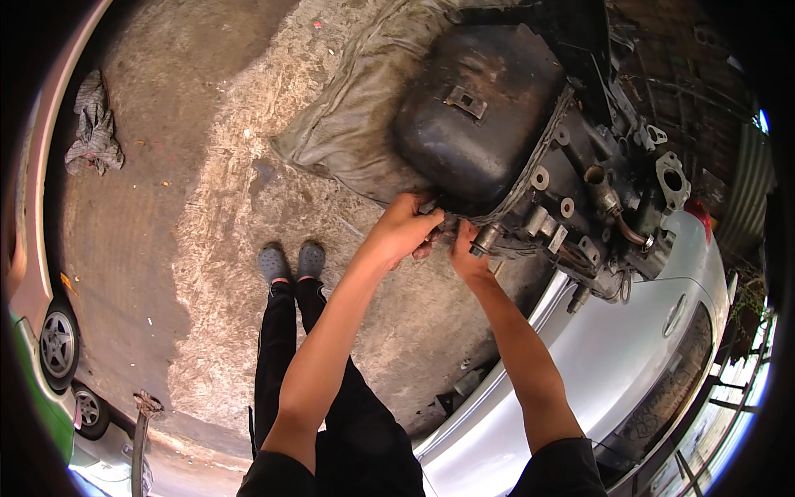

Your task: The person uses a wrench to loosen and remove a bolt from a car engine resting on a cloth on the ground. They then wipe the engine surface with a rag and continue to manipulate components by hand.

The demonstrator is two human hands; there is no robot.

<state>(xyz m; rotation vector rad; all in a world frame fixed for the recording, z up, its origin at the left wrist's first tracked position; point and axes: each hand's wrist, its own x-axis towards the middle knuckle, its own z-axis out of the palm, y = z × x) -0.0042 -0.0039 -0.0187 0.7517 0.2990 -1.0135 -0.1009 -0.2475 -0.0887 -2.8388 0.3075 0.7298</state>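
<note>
A dark engine (pixel 571 215) hangs or rests at upper right, its black oil pan (pixel 472 103) facing me. My left hand (pixel 407 225) is at the pan's lower corner, fingers curled in; whatever they hold is too dark and small to make out. Close beside it, my right hand (pixel 469 251) reaches to the pan's lower edge, next to a protruding metal fitting (pixel 487 238). The engine's edge and this fitting hide most of its fingers. A seam with a flange (pixel 530 161) runs between the pan and the engine block.
Beneath the pan spreads a grimy cloth sheet (pixel 356 124) over the stained concrete floor (pixel 224 290). A silver car (pixel 613 348) stands close on the right. At far left are a crumpled rag (pixel 95 124) and a vehicle wheel (pixel 58 344). A metal post (pixel 141 447) rises at lower left.
</note>
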